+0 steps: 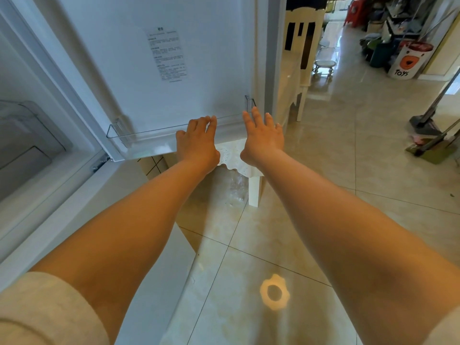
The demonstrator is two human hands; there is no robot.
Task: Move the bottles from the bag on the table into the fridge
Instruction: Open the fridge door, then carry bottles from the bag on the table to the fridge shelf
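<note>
The white fridge door [199, 70] stands swung wide in front of me, its inner side facing me with a printed label. A clear door shelf [139, 135] runs along its bottom and holds nothing I can see. My left hand [198, 143] rests on the shelf's front rim, fingers curled over it. My right hand [263, 133] is beside it near the shelf's right end, fingers spread and holding nothing. The fridge interior [29, 135] with a clear drawer is at the left. No bottle or bag is in view.
A white table leg with a lace cloth [254, 185] shows under the door. A cream chair [302, 53] stands behind the door's right edge. A toy bin [408, 63] and shelves sit at the far right, a broom and dustpan [433, 143] on the tiled floor.
</note>
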